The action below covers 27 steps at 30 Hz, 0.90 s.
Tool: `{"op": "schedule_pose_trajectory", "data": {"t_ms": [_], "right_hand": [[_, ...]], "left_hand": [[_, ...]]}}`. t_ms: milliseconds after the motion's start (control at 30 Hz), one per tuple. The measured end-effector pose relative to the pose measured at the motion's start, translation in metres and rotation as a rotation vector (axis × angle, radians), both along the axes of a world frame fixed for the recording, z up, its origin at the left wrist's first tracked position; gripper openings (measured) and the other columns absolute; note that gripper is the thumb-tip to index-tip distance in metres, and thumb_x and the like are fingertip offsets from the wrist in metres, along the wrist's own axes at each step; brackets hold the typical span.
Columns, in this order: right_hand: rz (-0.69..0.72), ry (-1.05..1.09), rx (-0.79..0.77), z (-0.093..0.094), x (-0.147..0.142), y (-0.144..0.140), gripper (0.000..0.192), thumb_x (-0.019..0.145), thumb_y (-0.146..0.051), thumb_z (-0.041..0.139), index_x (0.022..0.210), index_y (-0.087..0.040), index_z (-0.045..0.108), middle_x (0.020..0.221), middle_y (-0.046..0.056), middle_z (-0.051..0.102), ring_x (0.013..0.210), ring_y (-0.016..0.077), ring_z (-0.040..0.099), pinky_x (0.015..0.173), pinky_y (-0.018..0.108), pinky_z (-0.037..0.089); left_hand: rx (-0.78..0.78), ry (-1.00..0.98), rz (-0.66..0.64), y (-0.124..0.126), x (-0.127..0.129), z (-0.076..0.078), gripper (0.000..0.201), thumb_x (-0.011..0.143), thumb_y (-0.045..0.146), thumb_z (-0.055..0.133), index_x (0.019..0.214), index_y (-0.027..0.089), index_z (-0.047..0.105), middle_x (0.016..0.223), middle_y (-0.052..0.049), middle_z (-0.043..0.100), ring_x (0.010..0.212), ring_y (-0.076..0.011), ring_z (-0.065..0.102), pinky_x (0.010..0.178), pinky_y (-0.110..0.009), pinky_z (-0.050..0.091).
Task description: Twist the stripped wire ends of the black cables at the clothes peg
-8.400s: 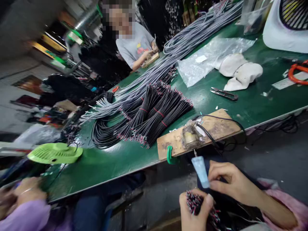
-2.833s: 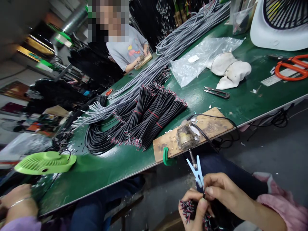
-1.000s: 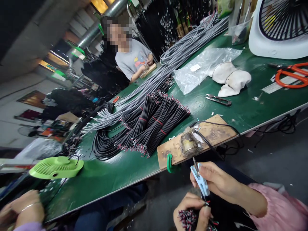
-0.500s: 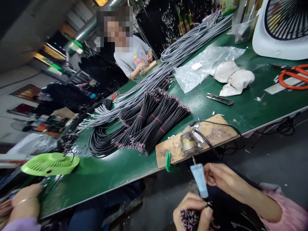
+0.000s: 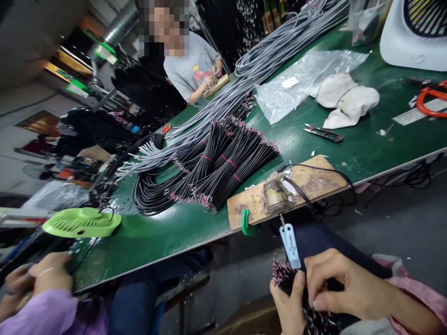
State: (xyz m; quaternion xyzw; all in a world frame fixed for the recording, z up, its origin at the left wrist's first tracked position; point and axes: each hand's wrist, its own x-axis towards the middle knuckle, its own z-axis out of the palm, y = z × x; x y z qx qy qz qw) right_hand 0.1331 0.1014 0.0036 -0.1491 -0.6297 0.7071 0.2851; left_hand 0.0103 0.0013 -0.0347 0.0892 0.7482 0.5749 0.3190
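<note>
My left hand (image 5: 288, 304) is closed around a bundle of thin black cables (image 5: 284, 274), whose stripped red and white ends stick up above the fingers. Just right of it, my right hand (image 5: 337, 284) is bent with thumb and fingertips pinched together against the bundle; what sits in the pinch is hidden. Above both hands a light blue clip like a clothespin (image 5: 290, 246) hangs on the shaft of a small motor (image 5: 275, 195). The motor is fixed to a wooden board (image 5: 244, 207) at the table edge.
A green clamp (image 5: 247, 223) grips the board. Tied black cable bundles (image 5: 226, 163) and long grey cables (image 5: 265, 60) cover the green table (image 5: 167, 237). Thread snips (image 5: 324, 133), white cloth (image 5: 352, 100) and orange scissors (image 5: 433, 100) lie right. Two other people sit nearby.
My right hand has moved from beside the blue clip down to the cable bundle. The bundle's ends now point upward. The clip, broad and smeared before, shows narrow and sharp. The view has shifted slightly.
</note>
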Motion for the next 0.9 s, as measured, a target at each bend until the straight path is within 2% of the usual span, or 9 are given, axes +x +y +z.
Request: {"op": "schedule_pose_trajectory", "data": {"t_ms": [67,167,233,333,433,533,700,800,900], "right_hand": [[-0.078,-0.063,0.004,0.001,0.000,0.000,0.018,0.087,-0.027,0.067,0.078,-0.014,0.074,0.072,0.004,0.067,0.066,0.0147,0.059,0.064,0.026,0.043],[-0.227,-0.192,0.082,0.002,-0.004,0.002,0.018,0.091,-0.024,0.061,0.080,-0.014,0.072,0.076,0.005,0.066,0.073,0.0172,0.059,0.067,0.029,0.043],[-0.217,-0.197,0.142,0.003,-0.006,0.004,0.016,0.092,-0.023,0.060,0.083,-0.015,0.071,0.079,0.006,0.066,0.078,0.0185,0.059,0.072,0.030,0.043],[-0.177,-0.162,0.174,0.006,-0.006,0.003,0.018,0.094,-0.020,0.056,0.083,-0.016,0.069,0.081,0.006,0.067,0.081,0.0188,0.059,0.075,0.031,0.043],[-0.194,-0.183,0.163,0.007,-0.006,0.000,0.021,0.094,-0.020,0.052,0.080,-0.015,0.067,0.078,0.006,0.065,0.078,0.0188,0.057,0.074,0.032,0.042],[-0.185,-0.163,0.030,-0.001,-0.008,-0.002,0.023,0.091,-0.025,0.054,0.075,-0.014,0.066,0.074,0.005,0.061,0.073,0.0177,0.054,0.069,0.031,0.040],[-0.058,0.007,-0.502,-0.017,-0.022,0.006,0.034,0.075,-0.046,0.068,0.066,-0.014,0.063,0.062,0.001,0.057,0.058,0.0141,0.050,0.056,0.026,0.038],[-0.164,0.003,-0.511,-0.009,-0.030,0.017,0.038,0.082,-0.048,0.062,0.064,-0.014,0.062,0.059,-0.001,0.054,0.059,0.0125,0.047,0.059,0.025,0.038],[-0.261,-0.026,-0.367,0.011,-0.036,0.029,0.046,0.083,-0.054,0.063,0.060,-0.014,0.061,0.060,-0.002,0.050,0.060,0.0119,0.043,0.057,0.024,0.035]], "left_hand": [[-0.002,-0.033,0.004,-0.006,0.000,0.005,0.045,0.051,0.042,0.090,0.073,0.019,0.059,0.058,0.001,0.065,0.057,-0.0210,0.067,0.054,-0.029,0.055],[0.056,-0.190,-0.110,-0.010,0.003,0.010,0.048,0.054,0.052,0.087,0.067,0.019,0.055,0.044,0.005,0.058,0.033,-0.0123,0.053,0.037,-0.023,0.046],[0.097,-0.243,-0.152,-0.010,0.004,0.011,0.048,0.055,0.053,0.086,0.066,0.019,0.054,0.041,0.007,0.055,0.026,-0.0079,0.044,0.032,-0.020,0.040],[0.176,-0.239,-0.140,-0.009,0.003,0.010,0.045,0.054,0.046,0.089,0.067,0.019,0.055,0.047,0.006,0.060,0.028,-0.0071,0.046,0.034,-0.020,0.043],[0.250,-0.247,-0.122,-0.007,0.003,0.008,0.040,0.056,0.039,0.090,0.075,0.020,0.060,0.053,0.006,0.061,0.037,-0.0113,0.056,0.037,-0.020,0.047],[0.339,-0.268,-0.096,-0.006,0.003,0.007,0.036,0.056,0.034,0.091,0.076,0.021,0.064,0.061,0.004,0.064,0.047,-0.0139,0.064,0.041,-0.020,0.050],[0.479,-0.204,-0.234,-0.001,0.002,0.017,0.024,0.069,0.037,0.083,0.064,0.019,0.068,0.060,0.003,0.063,0.034,-0.0051,0.053,0.035,-0.014,0.041],[0.542,-0.028,-0.316,0.003,-0.004,0.029,0.018,0.072,0.036,0.081,0.068,0.022,0.072,0.059,0.004,0.064,0.033,-0.0032,0.052,0.036,-0.013,0.041],[0.573,0.105,-0.357,0.008,-0.011,0.042,0.012,0.074,0.036,0.080,0.073,0.025,0.074,0.058,0.004,0.064,0.034,-0.0042,0.054,0.038,-0.013,0.044]]}}
